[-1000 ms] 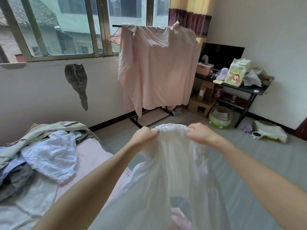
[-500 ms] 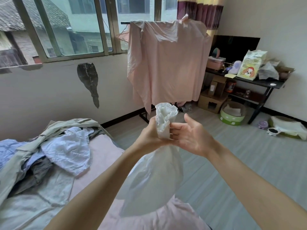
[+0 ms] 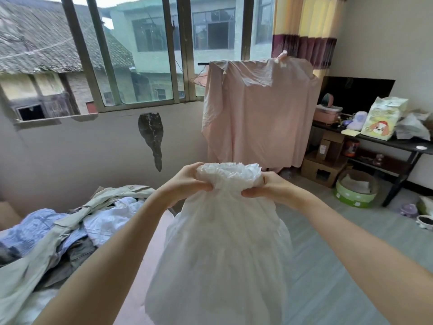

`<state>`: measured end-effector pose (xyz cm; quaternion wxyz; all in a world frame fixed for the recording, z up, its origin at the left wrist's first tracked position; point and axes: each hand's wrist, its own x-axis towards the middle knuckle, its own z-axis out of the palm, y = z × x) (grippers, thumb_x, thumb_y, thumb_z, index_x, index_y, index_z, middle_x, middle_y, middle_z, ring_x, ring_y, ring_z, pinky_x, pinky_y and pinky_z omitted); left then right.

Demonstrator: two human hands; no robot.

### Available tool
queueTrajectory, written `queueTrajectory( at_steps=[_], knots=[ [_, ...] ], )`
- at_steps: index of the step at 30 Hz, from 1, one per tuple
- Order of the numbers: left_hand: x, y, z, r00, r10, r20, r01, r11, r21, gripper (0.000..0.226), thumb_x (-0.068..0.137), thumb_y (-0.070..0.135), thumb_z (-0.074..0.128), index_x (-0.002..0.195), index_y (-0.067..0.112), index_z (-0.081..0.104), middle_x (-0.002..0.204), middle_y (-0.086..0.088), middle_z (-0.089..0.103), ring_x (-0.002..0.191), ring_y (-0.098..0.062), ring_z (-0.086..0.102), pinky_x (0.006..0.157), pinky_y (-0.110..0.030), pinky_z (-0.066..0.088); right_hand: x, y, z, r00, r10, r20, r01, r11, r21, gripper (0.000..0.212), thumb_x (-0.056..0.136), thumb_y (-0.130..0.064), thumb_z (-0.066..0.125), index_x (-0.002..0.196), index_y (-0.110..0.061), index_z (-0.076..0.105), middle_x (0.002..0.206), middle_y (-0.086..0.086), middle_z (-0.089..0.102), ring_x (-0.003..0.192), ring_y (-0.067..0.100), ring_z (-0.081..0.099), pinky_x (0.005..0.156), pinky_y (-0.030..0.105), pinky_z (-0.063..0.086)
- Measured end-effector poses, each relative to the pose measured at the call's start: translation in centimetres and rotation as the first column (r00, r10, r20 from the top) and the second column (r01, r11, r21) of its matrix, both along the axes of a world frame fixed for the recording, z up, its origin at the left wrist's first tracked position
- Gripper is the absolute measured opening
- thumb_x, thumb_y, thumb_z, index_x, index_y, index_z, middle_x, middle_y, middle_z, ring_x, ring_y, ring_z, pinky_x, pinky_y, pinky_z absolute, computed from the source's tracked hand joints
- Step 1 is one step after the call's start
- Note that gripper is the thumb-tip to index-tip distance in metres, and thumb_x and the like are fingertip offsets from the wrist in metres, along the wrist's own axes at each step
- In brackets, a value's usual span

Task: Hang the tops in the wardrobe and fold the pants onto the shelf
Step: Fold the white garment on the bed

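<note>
The white garment (image 3: pixel 220 242) hangs in front of the person, held up over the near edge of the bed (image 3: pixel 150 259), with its gathered elastic waistband at the top. The left hand (image 3: pixel 187 181) grips the left end of that waistband and the right hand (image 3: pixel 264 187) grips the right end, fingers (image 3: pixel 248 193) of both curled tight and clamped on the bunched cloth. The waistband runs left to right between the fists, and the garment's long axis drops straight down from them, toward the person. Both hands sit level and equally near, so neither leads. It looks like pants or a skirt, so folding seems the likely step; the hem is out of view, and I cannot tell how the legs lie.

Half a second ago the waistband was squeezed into one bunch in the left hand with the right hand open beside it; now the hands have parted and the waistband is spread between them. The pile of clothes (image 3: pixel 58 228) on the bed looks unchanged.
</note>
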<state>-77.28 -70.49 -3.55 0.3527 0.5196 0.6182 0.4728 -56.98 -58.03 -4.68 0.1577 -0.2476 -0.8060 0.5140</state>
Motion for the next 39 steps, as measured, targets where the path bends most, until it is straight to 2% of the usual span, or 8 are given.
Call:
queueTrajectory(
  at_steps=[3, 9, 14, 19, 27, 32, 35, 39],
  knots=[
    [-1.4, 1.2, -1.3, 0.899, 0.246, -0.363, -0.253, 0.967, 0.029, 0.042, 0.073, 0.007, 0.068, 0.113, 0.007, 0.055, 0.1, -0.01, 0.059, 0.089, -0.021, 0.056, 0.073, -0.023, 0.042, -3.6, 0.4, -1.3, 0.997, -0.078, -0.001, 0.078, 0.994, 0.07, 0.032, 0.078, -0.007, 0.072, 0.106, -0.02, 0.063, 0.099, -0.012, 0.067, 0.086, -0.007, 0.061, 0.072, 0.005, 0.045],
    [-4.0, 1.0, -1.6, 0.672, 0.582, -0.459, -0.493, 0.813, 0.309, 0.03, 0.083, 0.006, 0.059, 0.112, 0.011, 0.053, 0.103, -0.016, 0.064, 0.092, -0.033, 0.058, 0.075, -0.034, 0.045, -9.7, -0.1, -1.0, 0.964, -0.219, -0.15, 0.249, 0.941, 0.228, 0.038, 0.076, -0.011, 0.074, 0.111, -0.008, 0.059, 0.11, 0.012, 0.067, 0.103, 0.026, 0.061, 0.094, 0.038, 0.046],
    [-4.1, -1.9, -1.4, 0.625, 0.686, -0.372, -0.43, 0.7, 0.57, 0.028, 0.084, 0.0, 0.061, 0.111, 0.006, 0.054, 0.105, -0.01, 0.064, 0.092, -0.027, 0.06, 0.069, -0.022, 0.035, -10.9, -2.2, -0.4, 0.93, -0.232, -0.285, 0.331, 0.866, 0.374, 0.031, 0.081, -0.008, 0.066, 0.109, 0.001, 0.055, 0.097, 0.016, 0.066, 0.091, 0.034, 0.06, 0.078, 0.039, 0.046],
    [-2.3, -7.8, -8.0, 0.637, 0.601, -0.483, -0.29, 0.767, 0.573, 0.035, 0.08, -0.008, 0.062, 0.114, 0.001, 0.058, 0.114, -0.016, 0.063, 0.104, -0.031, 0.062, 0.087, -0.023, 0.041, -7.5, -6.5, -6.7, 0.947, -0.155, -0.28, 0.281, 0.821, 0.496, 0.028, 0.08, -0.001, 0.063, 0.108, 0.001, 0.058, 0.098, 0.017, 0.066, 0.09, 0.033, 0.061, 0.078, 0.037, 0.047],
    [4.2, -18.7, -26.3, 0.703, 0.238, -0.67, -0.164, 0.971, 0.174, 0.065, 0.052, -0.01, 0.081, 0.1, 0.018, 0.048, 0.098, -0.013, 0.071, 0.092, -0.026, 0.069, 0.066, -0.026, 0.054, 0.1, -15.6, -26.9, 0.96, -0.042, 0.276, -0.056, 0.939, 0.338, 0.048, 0.086, -0.006, 0.061, 0.131, 0.001, 0.045, 0.14, 0.02, 0.042, 0.135, 0.032, 0.035, 0.11, 0.034, 0.027],
    [8.8, -25.1, -35.8, 0.798, -0.277, -0.534, -0.038, 0.863, -0.504, 0.036, 0.091, 0.031, 0.053, 0.121, 0.013, 0.042, 0.099, -0.005, 0.067, 0.1, -0.023, 0.061, 0.097, -0.034, 0.041, 7.1, -22.3, -36.3, 0.74, 0.175, 0.649, -0.279, 0.959, 0.06, 0.045, 0.088, -0.026, 0.053, 0.131, -0.021, 0.041, 0.136, 0.004, 0.048, 0.133, 0.023, 0.036, 0.102, 0.027, 0.029],
    [11.0, -26.9, -39.2, 0.884, -0.245, -0.398, -0.069, 0.773, -0.63, 0.046, 0.094, 0.042, 0.045, 0.129, 0.016, 0.03, 0.1, -0.01, 0.065, 0.097, -0.033, 0.059, 0.072, -0.034, 0.04, 10.1, -24.7, -39.1, 0.646, 0.209, 0.734, -0.237, 0.969, -0.067, 0.055, 0.088, -0.031, 0.053, 0.138, -0.026, 0.031, 0.127, 0.004, 0.057, 0.117, 0.028, 0.052, 0.082, 0.032, 0.042],
    [11.2, -24.0, -41.3, 0.899, 0.023, -0.438, -0.278, 0.803, -0.528, 0.056, 0.093, 0.039, 0.051, 0.14, 0.018, 0.028, 0.118, -0.007, 0.061, 0.099, -0.037, 0.06, 0.073, -0.038, 0.044, 9.4, -23.8, -41.8, 0.659, -0.003, 0.752, -0.104, 0.99, 0.095, 0.062, 0.09, -0.021, 0.051, 0.144, -0.017, 0.022, 0.122, 0.009, 0.06, 0.103, 0.034, 0.058, 0.071, 0.033, 0.04]
  ],
)
